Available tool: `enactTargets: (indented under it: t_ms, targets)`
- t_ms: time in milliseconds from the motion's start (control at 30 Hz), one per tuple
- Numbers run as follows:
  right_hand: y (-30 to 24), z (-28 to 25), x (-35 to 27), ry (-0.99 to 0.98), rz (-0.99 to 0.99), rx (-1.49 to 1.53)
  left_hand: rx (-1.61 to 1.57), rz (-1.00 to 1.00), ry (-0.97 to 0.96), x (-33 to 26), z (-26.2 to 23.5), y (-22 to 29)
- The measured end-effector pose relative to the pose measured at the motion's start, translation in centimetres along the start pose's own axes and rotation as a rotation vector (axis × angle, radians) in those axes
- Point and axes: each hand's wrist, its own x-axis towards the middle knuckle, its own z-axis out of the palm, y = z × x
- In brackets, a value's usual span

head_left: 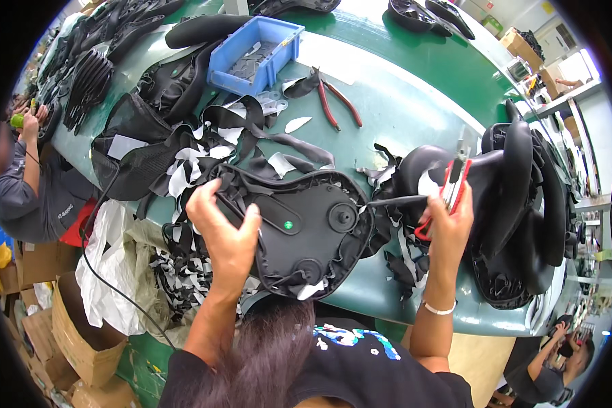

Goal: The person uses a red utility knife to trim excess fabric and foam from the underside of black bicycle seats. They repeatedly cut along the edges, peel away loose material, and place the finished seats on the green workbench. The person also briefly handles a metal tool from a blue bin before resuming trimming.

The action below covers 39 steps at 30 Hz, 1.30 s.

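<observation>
A person in a black top works at a green table (387,122), seen from the head camera, with a black padded shell (279,255) lying near the table's front edge between two bare hands. The left hand (226,234) rests over the shell's left rim, fingers curled at the edge and thumb spread well apart from them. The right hand (452,217), to the right of the shell, is closed around a red-and-silver hand tool (454,185), its silver end pointing up and away. A black strip (398,200) stretches from the shell's right rim to the same hand's fingers; whether they pinch it firmly cannot be told. A round green sticker (288,225) marks the shell's dark surface.

Black and white scraps (190,166) heap up beside the left hand. Farther back, red-handled pliers (326,102) lie on the tabletop near a blue bin (241,83) holding dark pieces. Glossy black padded parts (513,197) are piled on the right.

A co-worker (24,183) in a dark shirt stands at far left, above open cardboard boxes (92,340); another person (540,377) appears at lower right. A white plastic bag (109,265) hangs beside the table.
</observation>
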Motion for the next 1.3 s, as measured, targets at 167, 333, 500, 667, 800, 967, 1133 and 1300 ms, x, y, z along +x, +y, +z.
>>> enactTargets:
  t_ms: [167,333,500,667,800,967,1133,1300]
  targets:
    - [-4.3,3.6,-3.8,-0.421,-0.102,0.04,-0.036,0.69,-0.56,3.6,2.1,7.6]
    - [-1.5,-1.0,-2.9,-0.431,-0.452,-0.482,-0.268,0.559,-0.785,4.9,4.6,6.0]
    - [-1.3,-1.2,-2.9,-0.589,-0.62,-0.954,-0.507,0.397,-0.72,5.3,5.4,6.1]
    - [-2.4,-1.3,-7.4,-0.516,-0.443,-1.071,-1.34,-0.37,-0.532,6.6,5.5,4.0]
    - [-3.1,-1.4,-4.8,-0.443,-0.537,-0.917,-1.041,-0.067,-0.324,7.0,4.4,7.0]
    - [-3.9,-1.1,-2.1,-0.588,-0.771,-1.118,0.196,0.327,-0.821,6.4,4.0,4.3]
    - [-4.1,-1.4,-3.9,-0.769,-0.657,-1.387,0.136,0.292,-0.705,5.8,3.7,3.7]
    - [-3.4,-0.7,-9.3,-0.674,-0.293,-1.161,0.098,0.22,-0.416,2.6,3.7,3.8]
